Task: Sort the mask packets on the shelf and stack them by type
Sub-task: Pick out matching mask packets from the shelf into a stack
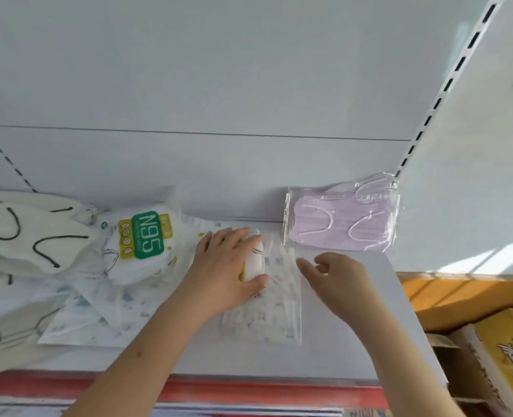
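White metal shelf (354,341) strewn with mask packets, mid-frame.
A small white folded mask packet (255,261) is gripped by the left hand (228,266); the right hand (339,281) is held loosely open, empty, below a clear packet of lilac masks (339,218).

pale grey-white back panel (219,70) behind shelf, thin horizontal seam across it. slotted upright (447,85) at right, second one (8,159) at far left. red strip (249,392) along front edge of shelf. sunlight patches on right wall (475,176). yellow cardboard boxes (496,341) at lower right.
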A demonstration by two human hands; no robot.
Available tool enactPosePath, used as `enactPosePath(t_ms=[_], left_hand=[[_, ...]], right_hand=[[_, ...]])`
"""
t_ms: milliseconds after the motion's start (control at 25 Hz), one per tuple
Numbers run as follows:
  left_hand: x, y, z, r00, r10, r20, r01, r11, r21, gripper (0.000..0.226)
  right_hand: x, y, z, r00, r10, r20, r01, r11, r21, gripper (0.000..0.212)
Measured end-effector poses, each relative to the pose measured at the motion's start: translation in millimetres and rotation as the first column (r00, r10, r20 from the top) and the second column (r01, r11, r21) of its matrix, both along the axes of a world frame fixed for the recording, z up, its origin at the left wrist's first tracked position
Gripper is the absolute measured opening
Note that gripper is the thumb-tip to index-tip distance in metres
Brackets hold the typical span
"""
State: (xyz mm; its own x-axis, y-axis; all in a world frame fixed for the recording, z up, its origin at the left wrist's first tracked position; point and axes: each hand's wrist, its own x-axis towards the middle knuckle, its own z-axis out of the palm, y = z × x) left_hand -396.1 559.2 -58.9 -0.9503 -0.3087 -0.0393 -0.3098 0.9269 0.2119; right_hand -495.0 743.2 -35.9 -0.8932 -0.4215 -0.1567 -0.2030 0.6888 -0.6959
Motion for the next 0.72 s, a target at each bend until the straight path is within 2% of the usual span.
enactPosePath(t_ms=[120, 200, 320, 440, 560, 640, 680, 720], left_hand=[[18, -19, -8, 0.997, 0.037, -0.068, -0.036, 0.999, 0.016, 0.092], [36, -34, -11, 0.997, 0.035, -0.068, -0.034, 0.999, 0.011, 0.091], [61, -49, -9, 0.994, 0.035, -0.099, -0.031, 0.999, 0.042, 0.089], [77, -57, -6, 0.981, 0.063, -0.183, -0.050, 0.996, 0.075, 0.084], [87, -69, -6, 0.975, 0.084, -0.208, -0.076, 0.996, 0.047, 0.083], [90, -67, -2, 0.979, 0.060, -0.195, -0.055, 0.998, 0.034, 0.082], [90, -61, 4, 0.975, 0.065, -0.213, -0.046, 0.995, 0.091, 0.078], [88, -52, 12, 0.962, 0.111, -0.249, -0.052, 0.972, 0.231, 0.071]], right_hand=[[4, -25, -13, 0.978, 0.030, 0.205, -0.007, 0.994, -0.113, 0.038], [6, -40, -15, 0.925, 0.085, 0.371, -0.005, 0.978, -0.211, 0.047], [24, -69, -11, 0.856, 0.228, 0.464, -0.103, 0.955, -0.279, 0.039], [39, -88, -8, 0.820, 0.331, 0.468, -0.104, 0.889, -0.446, 0.015], [38, -88, -2, 0.896, 0.212, 0.391, 0.100, 0.760, -0.642, 0.016], [31, -79, 9, 0.947, 0.112, 0.300, 0.154, 0.662, -0.734, 0.017], [28, -73, 17, 0.962, 0.097, 0.254, 0.140, 0.626, -0.768, 0.018], [26, -68, 23, 0.965, 0.125, 0.229, 0.114, 0.587, -0.801, 0.020]])
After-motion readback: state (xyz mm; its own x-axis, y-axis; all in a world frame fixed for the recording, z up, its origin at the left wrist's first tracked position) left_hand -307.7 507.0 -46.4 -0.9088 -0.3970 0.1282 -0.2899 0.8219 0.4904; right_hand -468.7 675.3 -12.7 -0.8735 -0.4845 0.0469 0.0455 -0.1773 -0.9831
